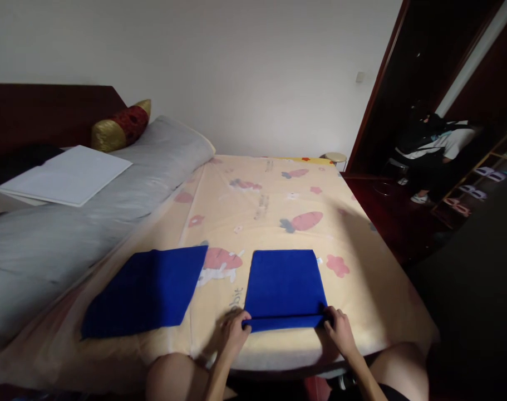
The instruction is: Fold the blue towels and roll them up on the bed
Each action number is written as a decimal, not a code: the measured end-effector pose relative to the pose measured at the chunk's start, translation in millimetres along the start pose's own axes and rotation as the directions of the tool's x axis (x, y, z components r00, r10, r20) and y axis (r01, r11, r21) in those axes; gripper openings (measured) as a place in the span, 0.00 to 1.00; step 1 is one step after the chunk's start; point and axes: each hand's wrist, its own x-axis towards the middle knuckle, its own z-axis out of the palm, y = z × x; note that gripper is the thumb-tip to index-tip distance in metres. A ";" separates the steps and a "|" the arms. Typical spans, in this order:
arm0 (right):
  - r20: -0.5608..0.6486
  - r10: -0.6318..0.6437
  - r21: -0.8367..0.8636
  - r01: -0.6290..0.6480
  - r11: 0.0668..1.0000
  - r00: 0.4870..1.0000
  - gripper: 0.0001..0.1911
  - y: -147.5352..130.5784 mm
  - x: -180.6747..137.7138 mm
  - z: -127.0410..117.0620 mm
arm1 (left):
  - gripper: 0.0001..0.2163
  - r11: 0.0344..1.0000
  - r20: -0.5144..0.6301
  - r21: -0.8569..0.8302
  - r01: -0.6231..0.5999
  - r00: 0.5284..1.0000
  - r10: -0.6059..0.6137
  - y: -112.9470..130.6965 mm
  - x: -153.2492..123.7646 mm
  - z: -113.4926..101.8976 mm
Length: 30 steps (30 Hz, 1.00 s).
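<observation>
A blue cloth [284, 281] lies flat on the bed in front of me, its near edge turned over into a narrow strip. My left hand [236, 328] pinches the left end of that strip. At the strip's right end, my right hand [337, 328] has its fingers closed on the cloth's corner. A small white tag shows at the cloth's right side. To the left, apart from both hands, a second blue cloth [148, 292] lies spread out with a slanted outline.
The bed sheet [295, 192] has carrot and flower prints. Grey bedding [170, 150] runs along the left, with a white board [69, 175] and a red-gold cushion [123, 125] on it. A stool [335, 157] stands beyond the bed; a seated person [434, 145] is at right near shoe racks.
</observation>
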 end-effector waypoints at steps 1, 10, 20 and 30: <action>-0.028 0.023 -0.019 -0.024 1.000 0.999 0.17 -0.6 -0.6 3.8 | 0.13 1.000 -0.020 0.002 0.020 1.000 -0.020 1.3 -2.0 1.3; 0.021 -0.326 -0.057 0.327 0.943 0.945 0.27 -75.3 -15.7 75.1 | 0.27 0.921 -0.232 0.198 -0.336 0.897 0.377 77.6 -27.6 81.1; -0.119 -0.135 -0.224 0.106 0.969 0.984 0.27 15.3 -15.3 34.4 | 0.22 0.968 -0.439 0.252 -0.020 0.888 0.133 9.6 -23.6 52.0; -0.070 -0.199 -0.171 0.185 0.968 0.978 0.29 -18.9 -36.3 43.2 | 0.22 0.976 -0.301 0.140 -0.167 0.932 0.202 50.4 -42.6 63.6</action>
